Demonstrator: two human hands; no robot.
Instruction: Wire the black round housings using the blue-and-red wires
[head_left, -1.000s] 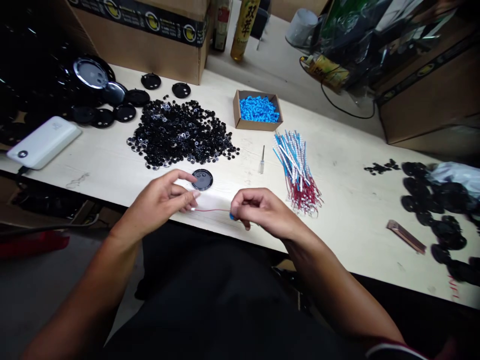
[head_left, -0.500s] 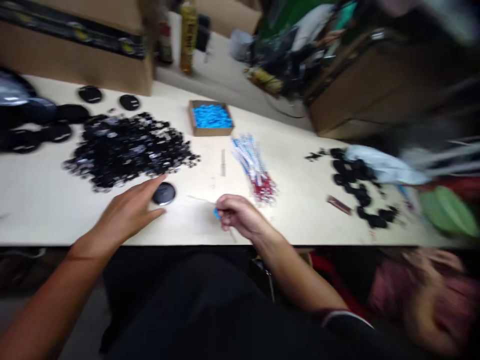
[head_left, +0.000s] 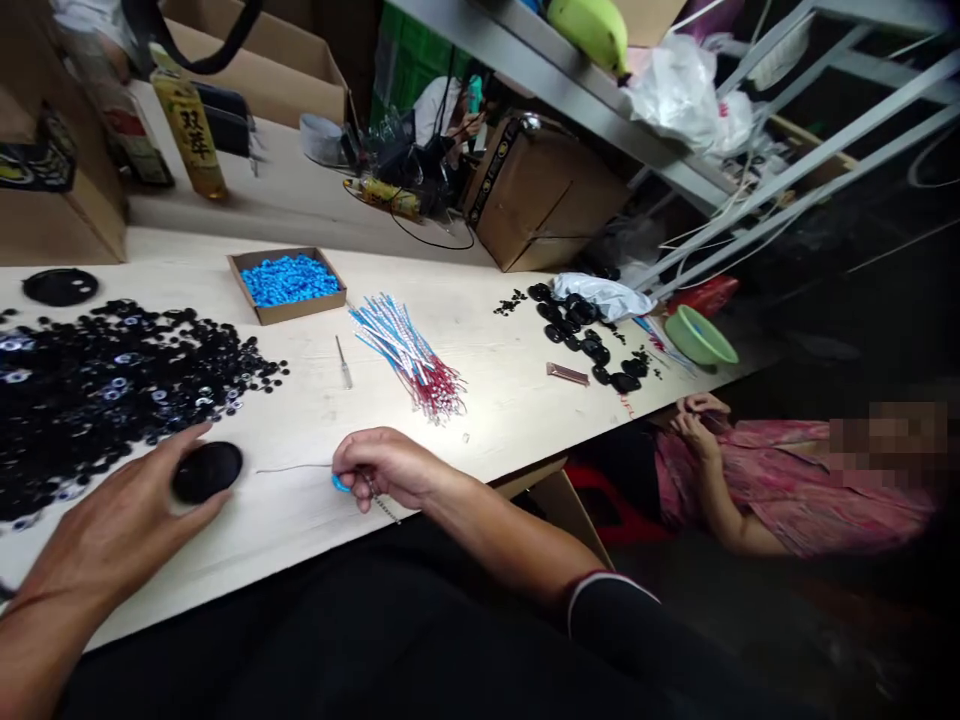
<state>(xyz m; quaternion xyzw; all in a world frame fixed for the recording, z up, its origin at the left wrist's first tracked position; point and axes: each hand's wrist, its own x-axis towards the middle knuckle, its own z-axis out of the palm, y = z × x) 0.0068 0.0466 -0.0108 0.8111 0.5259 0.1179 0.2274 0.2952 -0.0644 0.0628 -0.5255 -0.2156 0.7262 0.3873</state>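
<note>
My left hand (head_left: 131, 525) has its thumb and fingers around the edge of a black round disc (head_left: 208, 472). Closed fingers of my right hand (head_left: 379, 470) hold a thin wire (head_left: 292, 468) that points left toward the disc; a blue piece (head_left: 340, 483) shows under the fingers, and a short chain hangs below them. A heap of small black round parts (head_left: 127, 380) lies beyond my left hand. Past my right hand is a bundle of blue, white and red strips (head_left: 409, 355), with a small screwdriver (head_left: 343, 361) to its left.
A cardboard tray (head_left: 289, 310) of blue pieces stands behind the screwdriver. Black parts (head_left: 581, 322), a brown bar (head_left: 568, 374) and a green bowl (head_left: 701, 336) are farther right. A person in a red patterned shirt (head_left: 780, 480) sits at the right. Bottles and cartons stand behind.
The view has swung to the right, showing more of the shelf and the seated person. My left hand has closed in around the black disc. My right hand still holds the wire and blue piece.
</note>
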